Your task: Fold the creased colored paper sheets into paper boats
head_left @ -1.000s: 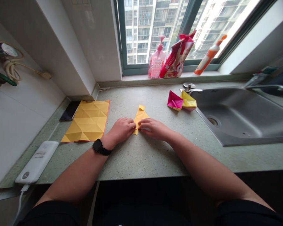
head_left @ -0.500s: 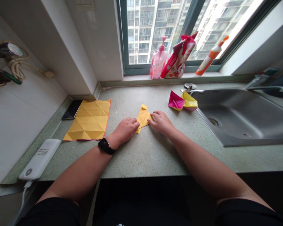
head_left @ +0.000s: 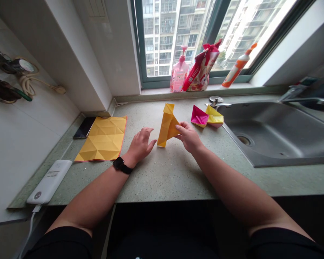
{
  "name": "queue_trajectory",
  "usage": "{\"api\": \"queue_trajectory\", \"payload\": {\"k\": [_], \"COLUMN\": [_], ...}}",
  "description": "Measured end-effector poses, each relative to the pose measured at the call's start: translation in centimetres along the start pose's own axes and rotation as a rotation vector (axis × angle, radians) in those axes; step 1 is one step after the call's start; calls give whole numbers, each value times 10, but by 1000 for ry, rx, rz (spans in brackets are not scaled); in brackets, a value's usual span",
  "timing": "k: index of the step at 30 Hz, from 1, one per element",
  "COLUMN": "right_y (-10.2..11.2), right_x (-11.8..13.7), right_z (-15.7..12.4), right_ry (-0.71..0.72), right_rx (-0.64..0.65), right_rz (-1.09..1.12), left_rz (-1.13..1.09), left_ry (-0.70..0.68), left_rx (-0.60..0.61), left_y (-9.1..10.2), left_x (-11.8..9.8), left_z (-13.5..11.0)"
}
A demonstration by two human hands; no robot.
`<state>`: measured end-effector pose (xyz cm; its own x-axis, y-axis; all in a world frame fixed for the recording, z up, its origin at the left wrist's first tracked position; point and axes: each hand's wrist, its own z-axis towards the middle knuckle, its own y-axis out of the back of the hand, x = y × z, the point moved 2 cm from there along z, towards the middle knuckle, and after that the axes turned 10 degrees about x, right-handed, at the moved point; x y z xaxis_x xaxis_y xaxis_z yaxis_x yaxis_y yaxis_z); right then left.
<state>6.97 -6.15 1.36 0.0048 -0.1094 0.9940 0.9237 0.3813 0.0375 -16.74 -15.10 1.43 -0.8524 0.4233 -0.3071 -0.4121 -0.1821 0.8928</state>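
Note:
A folded piece of yellow origami paper (head_left: 167,126) is held up off the counter, tilted upright, by my right hand (head_left: 189,136), which pinches its right corner. Just left of the paper, my left hand (head_left: 142,144) is open with thumb and fingers apart, not touching it. Creased yellow sheets with a red edge (head_left: 102,140) lie flat to the left. Two folded paper pieces stand beside the sink: a magenta one (head_left: 199,116) and a yellow one (head_left: 215,116).
A phone (head_left: 84,127) sits partly under the creased sheets. A white power bank (head_left: 50,181) with a cable lies at the counter's left end. The steel sink (head_left: 280,133) is on the right. A pink pump bottle (head_left: 179,73), a red bag (head_left: 202,68) and an orange-white bottle (head_left: 239,66) stand on the windowsill.
My right hand has lifted the folded yellow paper from the counter and tipped it up. My left hand has let go of it, and its fingers have spread.

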Motion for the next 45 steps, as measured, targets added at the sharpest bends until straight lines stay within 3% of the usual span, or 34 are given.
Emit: {"api": "queue_trajectory", "payload": {"k": [3,6,9,11,13,19,29,32,37,39,45], "right_y": [9,11,3,-5,-11,-11,-9,-12,-12,-13,-12], "right_x": [19,37,42,37,29,18,19,17,15,15,13], "right_z": [-7,-19,-25,-25,-23,-19,-25,-26,-23,-23,-21], "right_ry": [214,428,491,503,516,494,348,330,343,346,361], "right_rx": [-196,-262,-73,137,317,512,572,623,642,641,640], "right_rz": [-169,-458,-745,-880,-959,-1027,-1038,-1054,-1050,-1043,-1017], "left_rz": [-62,-302,-515,-509,-433,-276,-204,-77,414,509,518], "left_ry": [58,170,253,198,89,-169,-204,-224,-542,-654,-641], "left_rx": [-53,-143,-223,-219,-121,236,362,415,373,324,233], "left_y": [1,3,11,20,29,39,32,28,21,19,17], "left_x": [5,14,25,29,30,24,21,15,-6,-10,-2], "left_z": [2,6,8,7,5,0,5,10,11,8,1]}}
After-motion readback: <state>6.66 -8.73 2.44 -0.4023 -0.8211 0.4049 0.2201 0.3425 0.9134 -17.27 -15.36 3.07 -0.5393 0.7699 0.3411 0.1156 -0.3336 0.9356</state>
